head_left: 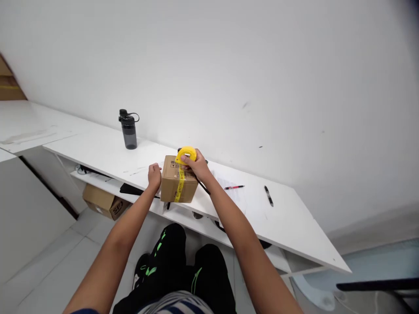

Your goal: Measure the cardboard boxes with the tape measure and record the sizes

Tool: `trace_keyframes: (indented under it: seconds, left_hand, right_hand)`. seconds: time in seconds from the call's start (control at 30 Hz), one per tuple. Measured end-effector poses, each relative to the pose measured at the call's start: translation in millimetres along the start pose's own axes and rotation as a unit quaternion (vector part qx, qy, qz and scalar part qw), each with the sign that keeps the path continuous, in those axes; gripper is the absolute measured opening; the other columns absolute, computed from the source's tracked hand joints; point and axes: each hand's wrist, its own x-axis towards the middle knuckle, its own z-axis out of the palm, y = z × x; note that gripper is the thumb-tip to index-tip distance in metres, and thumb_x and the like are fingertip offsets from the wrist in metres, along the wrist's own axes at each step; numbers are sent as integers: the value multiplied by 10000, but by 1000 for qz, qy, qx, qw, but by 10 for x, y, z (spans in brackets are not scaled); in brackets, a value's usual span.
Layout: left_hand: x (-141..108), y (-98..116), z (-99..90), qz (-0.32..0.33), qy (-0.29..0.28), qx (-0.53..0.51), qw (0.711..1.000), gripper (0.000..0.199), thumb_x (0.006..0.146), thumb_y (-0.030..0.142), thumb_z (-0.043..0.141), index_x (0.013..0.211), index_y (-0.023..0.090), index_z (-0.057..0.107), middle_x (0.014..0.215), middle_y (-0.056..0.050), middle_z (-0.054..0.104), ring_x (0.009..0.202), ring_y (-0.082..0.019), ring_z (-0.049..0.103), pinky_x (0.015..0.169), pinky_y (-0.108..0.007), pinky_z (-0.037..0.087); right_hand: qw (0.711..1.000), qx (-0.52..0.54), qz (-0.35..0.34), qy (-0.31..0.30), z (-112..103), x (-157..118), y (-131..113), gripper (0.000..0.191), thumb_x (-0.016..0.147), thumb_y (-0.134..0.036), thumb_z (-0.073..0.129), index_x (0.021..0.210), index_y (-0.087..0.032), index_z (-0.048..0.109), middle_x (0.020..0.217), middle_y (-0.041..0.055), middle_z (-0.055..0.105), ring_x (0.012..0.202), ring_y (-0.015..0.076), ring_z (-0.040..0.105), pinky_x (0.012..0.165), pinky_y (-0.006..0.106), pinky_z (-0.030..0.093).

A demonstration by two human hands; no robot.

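While the box (168, 188) sits at the front edge of the bench (94, 141), the tape measure (187, 150) is up at its far top edge, just over the top face. Right hand (200, 167) has it: fingers wrapped on the yellow case from the right side, thumb over the front. So the case lies ahead and slightly left of the right wrist. Right hand clearly nearer to it; left hand (154, 175) is across the box, beside the upper left corner. Left fingers folded into a loose fist, nothing seen in them; contact with the box, cannot tell.

Key relation: a yellow strip (179, 188) with dark marks runs from below the case, over the top face and down the near face, toward the person. Its long axis goes far to near, roughly upright on the near face, between the two hands. Measure blade or packing tape, cannot tell. Box corners square to that line, more or less. Bottle (129, 133) stands well left; red pen (235, 187) and black pen (269, 196) lie right.
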Motion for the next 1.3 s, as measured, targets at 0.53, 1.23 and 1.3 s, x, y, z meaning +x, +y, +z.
trace_keyframes:
  seconds: [0.53,1.23,1.3]
  left_hand:
    - [-623,78,143,86,-82,-263,957,839,833,354,668,1518,345,184,1592,-99,296,1437,-275,360,1149,-449,357]
    - [-708,189,117,166,44,-101,980,432,855,307,573,1284,275,610,1391,-21,579,1325,-252,502,1150,-390,379]
    - [-686,168,113,180,46,-93,978,433,866,335,570,1292,272,612,1387,-26,585,1326,-253,501,1154,-389,372]
  right_hand:
    - [990,-62,1,-124,45,166,-32,548,670,-470,765,1119,-206,594,1023,15,674,916,172,627,819,303,514]
    - [937,-328,19,-119,-1065,-303,-322,434,722,-413,730,1051,-218,525,1041,45,649,935,217,605,760,331,471]
    - [943,-316,37,-97,-1242,-371,-312,427,706,-380,739,1045,-221,533,1020,39,653,918,213,609,749,334,477]
